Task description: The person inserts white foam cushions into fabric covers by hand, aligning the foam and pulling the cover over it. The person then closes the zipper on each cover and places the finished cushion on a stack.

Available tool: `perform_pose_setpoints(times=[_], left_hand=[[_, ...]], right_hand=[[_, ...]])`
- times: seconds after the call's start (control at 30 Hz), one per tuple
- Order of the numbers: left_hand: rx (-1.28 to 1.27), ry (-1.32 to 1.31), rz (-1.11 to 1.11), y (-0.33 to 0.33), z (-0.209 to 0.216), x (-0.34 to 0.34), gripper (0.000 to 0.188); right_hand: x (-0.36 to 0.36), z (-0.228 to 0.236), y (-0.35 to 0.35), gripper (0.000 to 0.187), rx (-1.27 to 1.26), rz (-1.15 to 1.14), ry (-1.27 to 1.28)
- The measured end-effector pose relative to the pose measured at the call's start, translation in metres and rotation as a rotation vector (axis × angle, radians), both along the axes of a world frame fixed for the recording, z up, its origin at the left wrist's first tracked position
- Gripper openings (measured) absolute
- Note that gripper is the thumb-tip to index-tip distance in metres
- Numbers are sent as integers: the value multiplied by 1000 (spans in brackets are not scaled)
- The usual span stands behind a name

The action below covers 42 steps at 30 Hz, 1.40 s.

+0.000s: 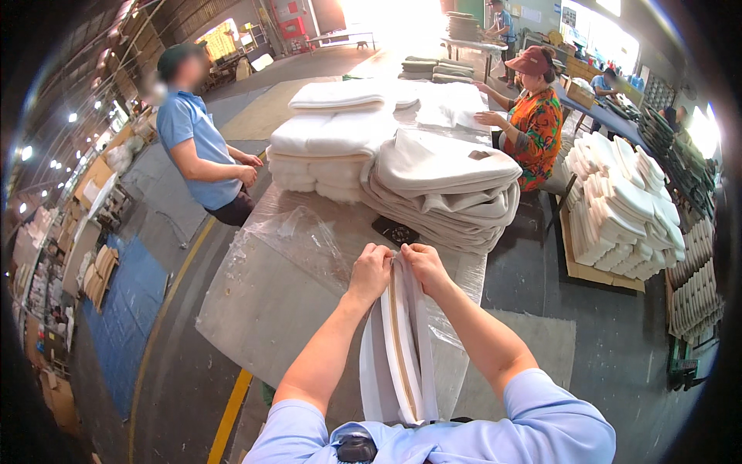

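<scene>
My left hand (372, 267) and my right hand (424, 265) are close together, both with fingers pinched on the top end of a long pale grey fabric piece (372, 363). It hangs down toward my body, with a white band and a tan zipper-like strip (397, 325) along its middle. Just beyond my fingertips lies a small dark object (395, 230) with a pattern, its kind unclear. A tall pile of folded light grey fabric covers (444, 174) stands past it on the table (255, 290).
Stacked white cushion padding (328, 139) sits left of the covers, near clear plastic film (301, 236). A person in blue (193, 131) stands at left; another in a patterned shirt (535, 124) is at the table's far right. White foam pieces (618, 205) are piled at right.
</scene>
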State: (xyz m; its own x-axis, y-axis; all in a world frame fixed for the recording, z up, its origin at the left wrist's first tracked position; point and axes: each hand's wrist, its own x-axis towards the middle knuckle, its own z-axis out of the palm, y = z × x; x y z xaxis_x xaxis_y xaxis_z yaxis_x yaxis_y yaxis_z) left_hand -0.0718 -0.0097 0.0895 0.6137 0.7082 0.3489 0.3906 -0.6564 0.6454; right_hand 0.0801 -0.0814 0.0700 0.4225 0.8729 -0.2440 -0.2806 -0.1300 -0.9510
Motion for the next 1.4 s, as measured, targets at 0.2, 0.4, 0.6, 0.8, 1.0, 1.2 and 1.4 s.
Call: perform_pose_setpoints(times=[0.2, 0.4, 0.6, 0.8, 1.0, 1.2, 1.4], left_hand=[[-142, 247, -52, 29, 9, 6, 15], [-681, 282, -141, 46, 24, 20, 18], [-813, 297, -192, 56, 19, 15, 16], [-839, 188, -232, 53, 10, 15, 16], [-424, -182, -164, 13, -28, 2, 24], [-409, -207, -23, -8, -18, 11, 23], [-196, -283, 53, -12, -11, 26, 14]], right_hand=[[-1, -5, 5, 33, -1, -6, -34], [8, -9, 1, 26, -72, -62, -398], [5, 13, -12, 19, 263, 31, -795], [13, 25, -8, 14, 246, 175, -1058], [5, 21, 3, 12, -58, 78, -238], [6, 13, 0, 15, -35, 27, -76], [7, 13, -20, 20, 90, -86, -115]])
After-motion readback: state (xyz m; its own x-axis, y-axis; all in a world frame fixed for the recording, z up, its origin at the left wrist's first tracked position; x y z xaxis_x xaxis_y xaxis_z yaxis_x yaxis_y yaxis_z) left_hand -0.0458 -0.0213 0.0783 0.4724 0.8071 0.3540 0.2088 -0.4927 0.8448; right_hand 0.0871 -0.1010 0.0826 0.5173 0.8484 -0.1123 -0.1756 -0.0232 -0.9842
